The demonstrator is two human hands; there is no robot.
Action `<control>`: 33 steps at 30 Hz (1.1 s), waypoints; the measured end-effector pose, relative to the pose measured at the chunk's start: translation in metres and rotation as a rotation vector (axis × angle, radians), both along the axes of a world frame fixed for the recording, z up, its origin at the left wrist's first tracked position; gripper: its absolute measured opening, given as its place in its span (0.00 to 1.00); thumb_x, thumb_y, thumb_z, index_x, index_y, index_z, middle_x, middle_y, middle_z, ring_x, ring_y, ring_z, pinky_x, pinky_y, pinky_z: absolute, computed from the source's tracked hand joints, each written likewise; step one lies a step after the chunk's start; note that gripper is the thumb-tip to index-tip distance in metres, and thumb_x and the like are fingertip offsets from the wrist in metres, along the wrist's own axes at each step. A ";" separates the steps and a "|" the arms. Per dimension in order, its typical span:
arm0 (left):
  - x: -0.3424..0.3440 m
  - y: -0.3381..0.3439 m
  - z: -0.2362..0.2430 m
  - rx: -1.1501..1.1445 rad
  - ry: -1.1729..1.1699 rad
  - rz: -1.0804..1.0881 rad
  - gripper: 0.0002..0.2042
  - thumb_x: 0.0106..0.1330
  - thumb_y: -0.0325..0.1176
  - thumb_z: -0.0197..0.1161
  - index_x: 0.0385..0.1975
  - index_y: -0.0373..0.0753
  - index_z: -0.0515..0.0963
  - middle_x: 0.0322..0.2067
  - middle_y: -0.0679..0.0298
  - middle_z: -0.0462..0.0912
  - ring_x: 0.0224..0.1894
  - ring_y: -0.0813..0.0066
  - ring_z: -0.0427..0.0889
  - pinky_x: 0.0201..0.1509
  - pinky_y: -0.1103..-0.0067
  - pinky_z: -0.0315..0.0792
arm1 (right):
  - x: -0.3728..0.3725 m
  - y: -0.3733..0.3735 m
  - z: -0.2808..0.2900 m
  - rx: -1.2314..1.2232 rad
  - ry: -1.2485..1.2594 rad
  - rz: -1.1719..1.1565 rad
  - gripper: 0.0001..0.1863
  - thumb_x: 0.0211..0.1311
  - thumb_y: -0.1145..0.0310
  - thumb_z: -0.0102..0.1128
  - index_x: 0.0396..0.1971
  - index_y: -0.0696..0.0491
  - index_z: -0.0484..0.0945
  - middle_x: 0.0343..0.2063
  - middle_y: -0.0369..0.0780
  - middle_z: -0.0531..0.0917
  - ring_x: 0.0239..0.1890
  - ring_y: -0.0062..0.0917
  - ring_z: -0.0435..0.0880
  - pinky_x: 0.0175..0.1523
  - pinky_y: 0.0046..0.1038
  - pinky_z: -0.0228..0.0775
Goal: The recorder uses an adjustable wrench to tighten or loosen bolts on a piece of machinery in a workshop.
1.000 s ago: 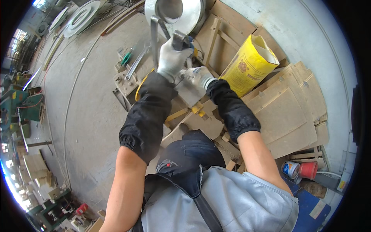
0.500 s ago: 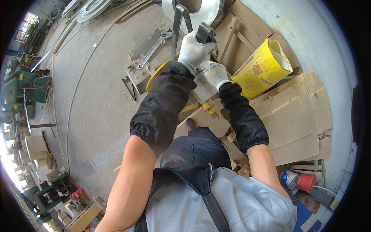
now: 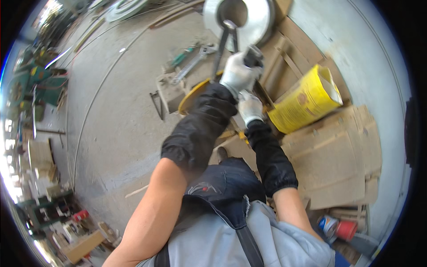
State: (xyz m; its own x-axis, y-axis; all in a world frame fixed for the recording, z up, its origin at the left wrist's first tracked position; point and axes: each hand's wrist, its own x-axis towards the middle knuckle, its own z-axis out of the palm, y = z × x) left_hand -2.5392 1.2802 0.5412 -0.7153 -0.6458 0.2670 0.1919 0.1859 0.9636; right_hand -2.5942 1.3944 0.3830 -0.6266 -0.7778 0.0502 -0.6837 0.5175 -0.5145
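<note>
The left hand (image 3: 239, 74), in a white glove, is clenched around a dark metal piece (image 3: 254, 56), its thick, blunt end blurred beyond the fist. Just left of that stands a narrow dark strip (image 3: 223, 43), bent sharply over, shiny at the bend. Both are toward the floor's (image 3: 120, 111) right edge. The gloved right hand (image 3: 250, 108) is just below; whether it grips anything, I cannot tell.

The grey floor (image 3: 118, 129) bears a pale strip (image 3: 137, 191).
</note>
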 end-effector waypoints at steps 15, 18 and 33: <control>0.011 0.014 0.006 -0.128 0.021 0.139 0.15 0.52 0.30 0.71 0.40 0.36 0.81 0.31 0.50 0.86 0.36 0.55 0.86 0.42 0.68 0.77 | -0.053 0.021 -0.091 -0.298 0.106 0.317 0.09 0.49 0.69 0.66 0.26 0.59 0.78 0.29 0.52 0.82 0.34 0.51 0.83 0.41 0.46 0.74; 0.016 0.010 0.003 -0.110 -0.067 0.126 0.16 0.52 0.30 0.72 0.42 0.37 0.81 0.33 0.49 0.87 0.40 0.50 0.87 0.44 0.66 0.78 | -0.083 0.013 -0.036 0.004 0.319 0.520 0.11 0.54 0.63 0.64 0.20 0.55 0.81 0.24 0.49 0.83 0.33 0.49 0.84 0.41 0.45 0.75; 0.027 0.000 0.011 -0.078 -0.012 0.050 0.16 0.53 0.30 0.73 0.41 0.33 0.81 0.33 0.50 0.87 0.37 0.60 0.87 0.47 0.71 0.78 | -0.024 0.007 0.004 -0.039 -0.003 0.156 0.17 0.74 0.58 0.55 0.51 0.50 0.86 0.48 0.46 0.88 0.50 0.45 0.86 0.56 0.40 0.77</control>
